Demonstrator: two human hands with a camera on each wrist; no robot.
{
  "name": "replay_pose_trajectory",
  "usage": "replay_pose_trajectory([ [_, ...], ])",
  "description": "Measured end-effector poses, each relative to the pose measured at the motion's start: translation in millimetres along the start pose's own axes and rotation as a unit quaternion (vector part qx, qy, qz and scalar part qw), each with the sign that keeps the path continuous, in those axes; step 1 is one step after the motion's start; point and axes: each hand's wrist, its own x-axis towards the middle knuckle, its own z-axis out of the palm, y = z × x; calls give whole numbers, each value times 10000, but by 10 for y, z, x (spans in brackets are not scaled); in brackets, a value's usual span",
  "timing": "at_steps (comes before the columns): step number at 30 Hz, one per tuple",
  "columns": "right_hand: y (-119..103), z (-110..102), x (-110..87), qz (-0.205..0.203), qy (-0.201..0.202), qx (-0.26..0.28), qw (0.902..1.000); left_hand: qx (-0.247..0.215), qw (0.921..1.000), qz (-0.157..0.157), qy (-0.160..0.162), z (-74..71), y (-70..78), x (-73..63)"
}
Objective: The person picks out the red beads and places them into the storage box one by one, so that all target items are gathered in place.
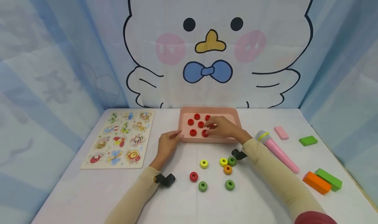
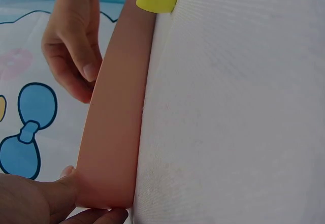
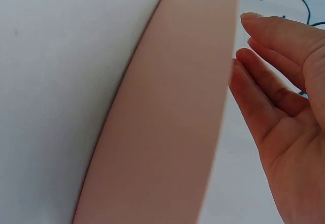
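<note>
A pink tray (image 1: 233, 119) at the back of the table holds several red ring-shaped beads (image 1: 193, 132). My left hand (image 1: 169, 148) grips the tray's near left corner; in the left wrist view its thumb is at the rim and its fingers lie against the outer wall (image 2: 109, 132). Over the right half of the tray hovers my right hand (image 1: 221, 127), its fingertips close to a red bead partly covered by the hand. In the right wrist view, thumb and fingers (image 3: 274, 89) stand apart with nothing visible between them; the tray wall hides the beads there.
In front of the tray lie loose beads: a red one (image 1: 193, 176), yellow (image 1: 204, 164), orange (image 1: 227, 170) and green (image 1: 229, 185). An insect picture board (image 1: 118, 140) is at left. At right are a pink toy microphone (image 1: 279, 152) and pink, green and orange blocks (image 1: 317, 182).
</note>
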Motion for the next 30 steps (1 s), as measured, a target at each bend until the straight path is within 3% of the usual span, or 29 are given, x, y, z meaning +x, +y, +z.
replay_pose_trajectory([
  [6, -197, 25, -251, -648, -185, 331, 9972, 57, 10000, -55, -3, 4, 7, 45],
  [12, -550, 242, -513, -1256, -1119, 711, 9832, 52, 10000, 19, 54, -6, 47, 81],
  [17, -746, 449, -599, -1803, -1717, 604, 9666, 11, 9999, 101, 90, -19, 64, 82],
  [24, -812, 577, -620, -2216, -1887, 163, 9566, -7, 10000, 21, 79, -2, 50, 42],
  [30, -826, 594, -635, -2315, -1938, 148, 9532, -46, 10000, -25, 66, 14, 3, 4],
])
